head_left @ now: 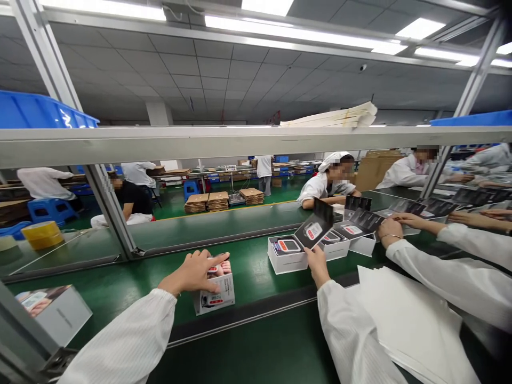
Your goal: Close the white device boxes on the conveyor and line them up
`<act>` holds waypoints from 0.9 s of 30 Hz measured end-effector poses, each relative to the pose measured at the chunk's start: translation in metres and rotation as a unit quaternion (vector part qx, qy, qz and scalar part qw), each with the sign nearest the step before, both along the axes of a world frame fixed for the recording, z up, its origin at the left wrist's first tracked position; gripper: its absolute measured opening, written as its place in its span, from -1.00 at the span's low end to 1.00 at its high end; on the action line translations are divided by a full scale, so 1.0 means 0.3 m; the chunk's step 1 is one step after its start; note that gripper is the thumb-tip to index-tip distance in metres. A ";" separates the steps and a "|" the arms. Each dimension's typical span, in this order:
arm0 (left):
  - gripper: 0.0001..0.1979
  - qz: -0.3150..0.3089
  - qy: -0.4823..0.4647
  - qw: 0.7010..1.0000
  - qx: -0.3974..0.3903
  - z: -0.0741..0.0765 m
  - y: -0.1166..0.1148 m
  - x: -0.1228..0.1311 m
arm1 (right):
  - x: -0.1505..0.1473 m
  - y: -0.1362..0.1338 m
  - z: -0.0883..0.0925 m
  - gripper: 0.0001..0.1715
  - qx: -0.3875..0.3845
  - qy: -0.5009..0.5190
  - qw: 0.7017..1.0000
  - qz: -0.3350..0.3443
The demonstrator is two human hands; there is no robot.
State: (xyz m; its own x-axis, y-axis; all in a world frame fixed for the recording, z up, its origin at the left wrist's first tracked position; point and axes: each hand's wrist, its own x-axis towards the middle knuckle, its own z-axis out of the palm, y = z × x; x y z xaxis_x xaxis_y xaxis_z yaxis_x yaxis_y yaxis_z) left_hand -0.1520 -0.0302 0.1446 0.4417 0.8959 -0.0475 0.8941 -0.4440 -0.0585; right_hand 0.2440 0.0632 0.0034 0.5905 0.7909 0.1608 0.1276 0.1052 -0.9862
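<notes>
My left hand [196, 273] reaches over a closed printed box [222, 296]. Its thumb lies against the front face and its fingers stretch across the top. Further right, my right hand [318, 265] pinches the lower edge of a dark printed card [314, 229] with a picture of a device on it. Just left of that card stands an open white box [288, 261] with a similar picture inside. Whether the card is joined to a box cannot be made out. Another open white box [336, 249] stands behind the right hand, partly covered by the card.
White sheets [408, 320] lie beside my right arm. A co-worker's hands [394, 229] are at more open boxes with dark panels [362, 226] on the right. Another printed box [60, 314] stands at the left. A metal shelf beam [240, 146] crosses above the green belt [248, 277].
</notes>
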 end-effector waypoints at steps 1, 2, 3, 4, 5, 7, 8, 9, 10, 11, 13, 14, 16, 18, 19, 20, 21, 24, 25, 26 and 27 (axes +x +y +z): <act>-0.06 0.000 -0.008 1.000 0.009 0.002 -0.012 0.006 | -0.009 -0.017 -0.003 -0.40 0.010 -0.012 1.000 0.019; -0.06 -0.002 -0.022 0.999 0.028 0.004 -0.024 0.025 | -0.018 -0.037 -0.006 -0.39 0.021 -0.030 0.998 0.049; -0.09 -0.006 -0.043 0.997 0.058 0.003 -0.032 0.056 | -0.026 -0.056 -0.010 -0.37 0.032 -0.052 0.995 0.085; -0.13 -0.013 -0.071 0.993 0.093 -0.002 -0.037 0.099 | -0.034 -0.073 -0.014 -0.37 0.037 -0.077 0.989 0.123; -0.18 -0.022 -0.104 0.986 0.125 -0.013 -0.036 0.153 | -0.042 -0.088 -0.019 -0.38 0.034 -0.103 0.982 0.156; -0.23 -0.044 -0.175 0.973 0.143 -0.055 -0.013 0.276 | -0.060 -0.106 -0.031 -0.41 0.014 -0.142 0.970 0.195; -0.21 -0.056 -0.209 0.969 0.123 -0.087 0.009 0.338 | -0.071 -0.110 -0.038 -0.42 0.005 -0.154 0.967 0.202; -0.16 -0.064 -0.241 0.965 0.083 -0.125 0.034 0.396 | -0.081 -0.111 -0.044 -0.42 0.002 -0.160 0.965 0.206; -0.11 -0.055 -0.271 0.960 0.039 -0.166 0.061 0.446 | -0.091 -0.110 -0.051 -0.42 0.006 -0.159 0.965 0.210; -0.08 -0.042 -0.286 0.957 0.015 -0.210 0.086 0.487 | -0.100 -0.109 -0.057 -0.41 0.014 -0.156 0.964 0.214; -0.05 -0.009 -0.311 0.950 -0.012 -0.295 0.122 0.537 | -0.112 -0.107 -0.066 -0.39 0.035 -0.147 0.965 0.216; -0.04 0.004 -0.319 0.948 -0.013 -0.331 0.129 0.545 | -0.114 -0.107 -0.067 -0.38 0.042 -0.143 0.965 0.216; -0.03 0.018 -0.331 0.943 -0.009 -0.383 0.121 0.531 | -0.113 -0.110 -0.063 -0.35 0.039 -0.133 0.966 0.218; 0.00 0.016 -0.326 0.945 0.001 -0.396 0.097 0.488 | -0.111 -0.111 -0.051 -0.32 0.026 -0.111 0.969 0.220; 0.02 0.013 -0.321 0.947 0.006 -0.385 0.085 0.462 | -0.115 -0.110 -0.043 -0.30 0.024 -0.091 0.970 0.223; 0.04 0.005 -0.311 0.950 0.017 -0.364 0.077 0.437 | -0.125 -0.108 -0.037 -0.27 0.027 -0.065 0.971 0.227; 0.06 -0.008 -0.295 0.955 0.037 -0.333 0.073 0.414 | -0.142 -0.105 -0.033 -0.24 0.034 -0.031 0.971 0.236; 0.07 -0.084 -0.203 0.969 0.109 -0.207 0.082 0.364 | -0.228 -0.096 -0.030 -0.17 0.051 0.072 0.954 0.285; 0.07 -0.108 -0.167 0.973 0.120 -0.164 0.087 0.352 | -0.257 -0.094 -0.031 -0.17 0.041 0.089 0.949 0.301; 0.07 -0.124 -0.137 0.976 0.119 -0.124 0.091 0.340 | -0.280 -0.093 -0.031 -0.18 0.020 0.094 0.947 0.306; 0.08 -0.127 -0.116 0.979 0.107 -0.091 0.093 0.326 | -0.291 -0.093 -0.028 -0.21 -0.008 0.086 0.952 0.294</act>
State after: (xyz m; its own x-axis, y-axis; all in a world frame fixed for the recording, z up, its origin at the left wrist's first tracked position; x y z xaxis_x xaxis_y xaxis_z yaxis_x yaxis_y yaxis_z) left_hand -0.0542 -0.0023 0.1173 0.6289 0.7337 0.2572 0.7561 -0.6543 0.0178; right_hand 0.1569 0.0351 -0.0051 0.0608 0.9944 0.0860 -0.1130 0.0925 -0.9893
